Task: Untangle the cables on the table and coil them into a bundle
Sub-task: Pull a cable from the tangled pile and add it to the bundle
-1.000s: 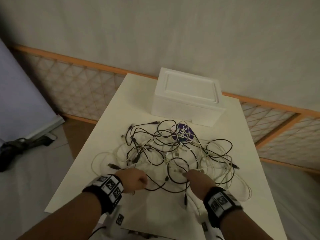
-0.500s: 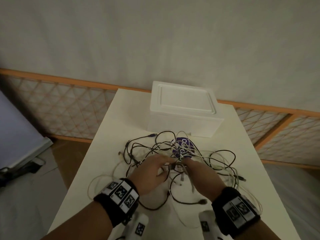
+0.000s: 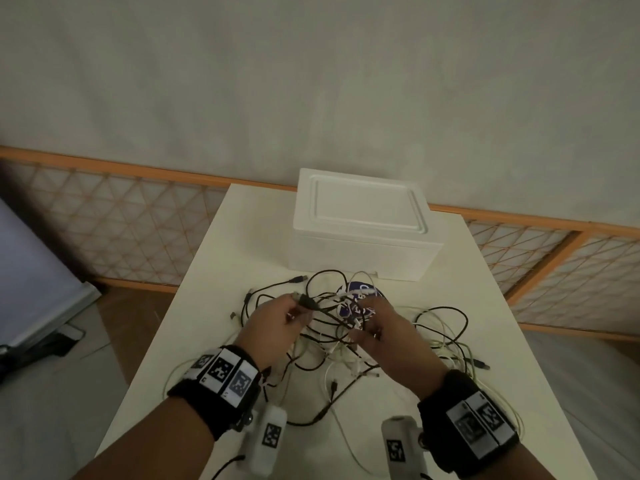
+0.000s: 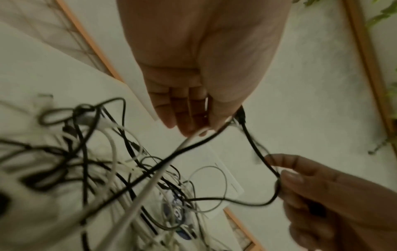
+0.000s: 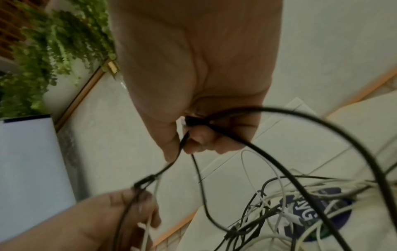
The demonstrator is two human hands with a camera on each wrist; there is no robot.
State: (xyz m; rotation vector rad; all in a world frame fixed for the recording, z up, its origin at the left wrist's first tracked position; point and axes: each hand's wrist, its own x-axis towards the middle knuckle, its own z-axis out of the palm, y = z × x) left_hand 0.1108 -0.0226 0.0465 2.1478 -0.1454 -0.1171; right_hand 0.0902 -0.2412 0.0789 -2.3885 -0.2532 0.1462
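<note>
Both hands are pinching one black cable [image 3: 323, 308] above the tangle [image 3: 349, 337] on the table [image 3: 214, 271]: left hand [image 3: 277, 327] at its plug, right hand [image 3: 388, 330] further along. Light, limp, snag-prone; best gripped at the plug.

One bench [image 3: 221, 271] carries one white foam box [image 3: 363, 230], one round purple label [image 3: 360, 292] and one tangle of black and white cables [image 3: 346, 327], too knotted to count singly. Two hands are there, left [image 3: 277, 327] and right [image 3: 391, 337], each wrist wearing one band.
</note>
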